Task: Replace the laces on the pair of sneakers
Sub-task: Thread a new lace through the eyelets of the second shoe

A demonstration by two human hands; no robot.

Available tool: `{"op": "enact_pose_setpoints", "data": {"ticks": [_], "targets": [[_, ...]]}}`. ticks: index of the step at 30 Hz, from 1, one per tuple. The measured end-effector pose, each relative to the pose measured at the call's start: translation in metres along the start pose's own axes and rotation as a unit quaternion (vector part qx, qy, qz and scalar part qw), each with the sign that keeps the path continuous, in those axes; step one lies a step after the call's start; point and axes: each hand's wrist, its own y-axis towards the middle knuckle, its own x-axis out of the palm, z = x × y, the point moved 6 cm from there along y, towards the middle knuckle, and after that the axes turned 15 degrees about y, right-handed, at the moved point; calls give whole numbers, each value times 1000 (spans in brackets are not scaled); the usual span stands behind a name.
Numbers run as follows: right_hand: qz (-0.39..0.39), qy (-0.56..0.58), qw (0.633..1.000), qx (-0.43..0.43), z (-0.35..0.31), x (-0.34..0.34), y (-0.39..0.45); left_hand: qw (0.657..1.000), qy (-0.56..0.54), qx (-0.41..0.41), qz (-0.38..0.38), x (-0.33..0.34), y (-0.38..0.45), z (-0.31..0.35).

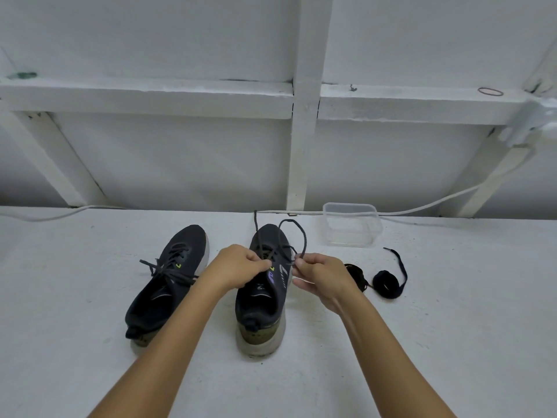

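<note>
A clear tub and coiled spare laces lie right of the sneakers. Over the right sneaker, the left hand and right hand each pinch its lace.

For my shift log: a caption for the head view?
Left hand and right hand pinch the dark lace on the right-side black mesh sneaker.

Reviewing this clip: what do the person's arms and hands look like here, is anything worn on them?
Both forearms are bare to the bottom edge of the head view, with no sleeves showing. The left hand and right hand wear no gloves, and no watch, bracelet or ring is visible. The fingernails look short and unpainted, though they are small in the picture.
</note>
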Motion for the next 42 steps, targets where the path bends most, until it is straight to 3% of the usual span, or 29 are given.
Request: {"op": "enact_pose_setpoints", "data": {"ticks": [6, 13, 17, 21, 24, 32, 42], "targets": [[-33, 16, 999, 1, 11, 7, -5, 995, -80, -26, -51, 9, 4, -1], [-18, -20, 999, -17, 16, 6, -4, 989, -24, 86, -115, 6, -5, 0], [-16, -34, 999, -22, 18, 7, -3, 982, 118, 146, -19, 0, -4, 1], [-16, -34, 998, -40, 17, 8, -3, 978, 110, 166, 64, 1, -6, 11], [-10, -29, 998, -54, 14, 7, -2, 986, 77, 140, 47, 5, -5, 7], [-15, -42, 995, -93, 10, 10, -2, 991, -97, -3, -94, 15, -7, 3], [6, -179, 964, -194, 7, 14, -3, 975, -200, -71, -66, 21, -6, 5]]}}
